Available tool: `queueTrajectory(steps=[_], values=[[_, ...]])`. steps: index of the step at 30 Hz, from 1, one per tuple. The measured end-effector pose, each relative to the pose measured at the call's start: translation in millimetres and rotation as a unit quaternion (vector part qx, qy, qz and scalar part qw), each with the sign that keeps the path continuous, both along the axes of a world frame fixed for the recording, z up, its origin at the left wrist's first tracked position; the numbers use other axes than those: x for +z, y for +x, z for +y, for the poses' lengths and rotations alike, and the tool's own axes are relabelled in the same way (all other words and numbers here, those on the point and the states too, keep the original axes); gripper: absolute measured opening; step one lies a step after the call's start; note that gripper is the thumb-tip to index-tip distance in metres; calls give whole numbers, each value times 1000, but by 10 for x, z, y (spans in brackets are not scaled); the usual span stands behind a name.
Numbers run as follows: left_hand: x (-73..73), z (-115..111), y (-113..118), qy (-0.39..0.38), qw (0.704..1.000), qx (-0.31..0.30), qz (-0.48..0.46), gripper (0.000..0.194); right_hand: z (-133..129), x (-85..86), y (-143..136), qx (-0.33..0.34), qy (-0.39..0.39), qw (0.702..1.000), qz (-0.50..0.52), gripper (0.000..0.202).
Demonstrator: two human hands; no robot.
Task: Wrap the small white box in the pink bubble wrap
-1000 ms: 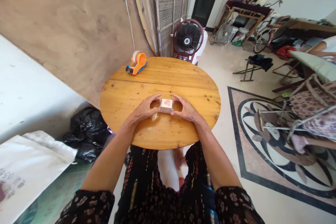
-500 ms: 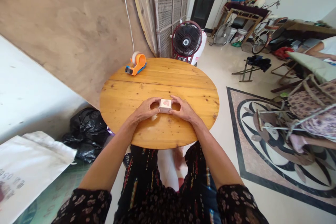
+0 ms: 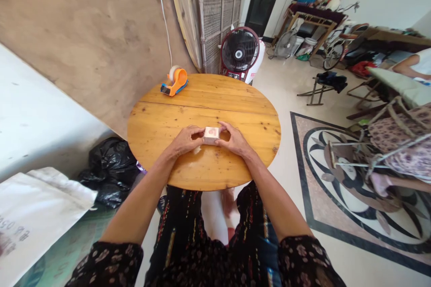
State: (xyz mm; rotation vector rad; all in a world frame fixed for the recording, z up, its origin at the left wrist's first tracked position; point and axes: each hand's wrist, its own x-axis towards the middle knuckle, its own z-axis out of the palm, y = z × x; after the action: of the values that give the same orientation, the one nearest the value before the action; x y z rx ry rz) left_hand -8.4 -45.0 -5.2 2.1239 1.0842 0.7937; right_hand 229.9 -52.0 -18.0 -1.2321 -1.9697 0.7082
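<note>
A small pale box with a reddish print on its top is at the middle of the round wooden table. From its left side my left hand grips it, thumb near me and fingers on the far side. My right hand has it by the right side, its thumb on the near corner and index finger at the back. Whether the box rests on the wood or is slightly raised, I cannot tell. An orange tape dispenser with a roll of tape stands at the table's far left edge.
Behind the table stands a dark red fan. Black plastic bags and a white sack lie on the left. To the right, another person's arm shows by a covered table, with a folding stool nearby.
The box has shifted very slightly to the left in both hands. Otherwise hands and table stand as before.
</note>
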Motion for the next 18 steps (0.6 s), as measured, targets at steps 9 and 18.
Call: queueTrajectory(steps=[9,18], values=[[-7,-30,12,-29,999,11,-37,43,-16,-6,0,-7,-4,1000,-20,73],[-46,14,-14,11,998,29,-60,55,-65,28,-10,-2,36,996,-87,77]])
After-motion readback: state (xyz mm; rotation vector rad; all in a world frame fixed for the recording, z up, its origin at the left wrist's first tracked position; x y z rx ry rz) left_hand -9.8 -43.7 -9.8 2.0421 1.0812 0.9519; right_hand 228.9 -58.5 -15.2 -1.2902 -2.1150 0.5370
